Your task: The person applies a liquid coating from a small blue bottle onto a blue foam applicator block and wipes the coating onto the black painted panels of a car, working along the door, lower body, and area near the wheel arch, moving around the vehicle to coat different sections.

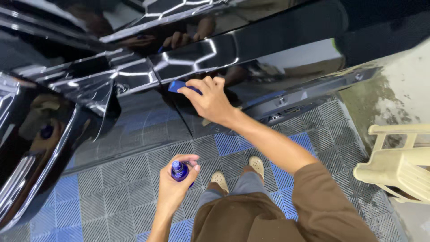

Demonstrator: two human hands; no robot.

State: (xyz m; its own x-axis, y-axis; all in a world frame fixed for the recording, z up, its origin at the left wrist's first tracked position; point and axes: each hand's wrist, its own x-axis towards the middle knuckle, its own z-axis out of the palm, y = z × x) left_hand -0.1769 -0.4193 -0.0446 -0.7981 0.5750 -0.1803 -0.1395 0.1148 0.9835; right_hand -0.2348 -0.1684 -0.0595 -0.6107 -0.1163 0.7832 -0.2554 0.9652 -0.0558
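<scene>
A glossy black car fills the upper part of the view from the head camera, its polished panels mirroring ceiling lights and the person bent over it. At far left, the curved bodywork reflects a hand and a blue bottle. Lower and left of centre, the left hand is clasped around a small blue bottle, held upright above the floor, with fingers and thumb wrapped round its body and its top facing the camera. The floor is made of grey and blue grid tiles and runs under the car's lower edge. Near the middle of the frame, the right hand grips a blue pad, pressing it against the car's side just below a sharp body crease; only the pad's left end shows past the fingers. The right arm stretches down to a brown sleeve at lower right. Between the arms, two feet in pale shoes stand on the tiles, below grey trousers. At far right, a cream plastic chair stands on a stained concrete strip beside the tiling, well apart from both hands.
</scene>
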